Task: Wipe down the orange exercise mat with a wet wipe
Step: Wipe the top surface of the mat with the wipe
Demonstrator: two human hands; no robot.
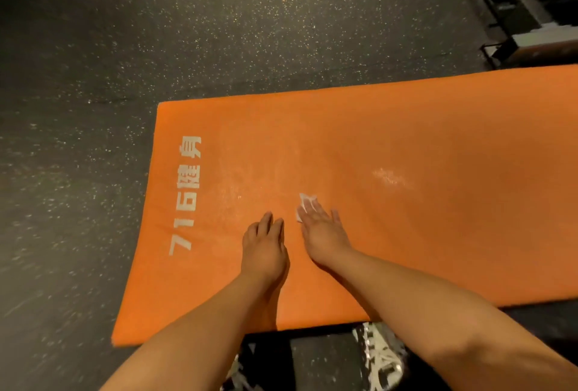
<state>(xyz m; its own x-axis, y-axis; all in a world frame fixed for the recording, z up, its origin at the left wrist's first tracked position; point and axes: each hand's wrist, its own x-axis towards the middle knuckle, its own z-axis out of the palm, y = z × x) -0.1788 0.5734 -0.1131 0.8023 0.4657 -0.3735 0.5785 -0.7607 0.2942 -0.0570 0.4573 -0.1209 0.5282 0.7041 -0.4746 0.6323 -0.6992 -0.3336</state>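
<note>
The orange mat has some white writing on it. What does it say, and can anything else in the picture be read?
"716健身": white print on the orange mat, running along its short end beside the left hand, turned sideways to the camera.
Nothing else is readable: the patterned shoes and the gym equipment at the top right show no legible text.

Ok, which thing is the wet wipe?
Look at the big orange mat on the dark speckled floor. Near its middle, the wet wipe pokes out from under the right hand. It is the only small, crumpled white thing there, unlike the flat white lettering printed nearby.
</note>
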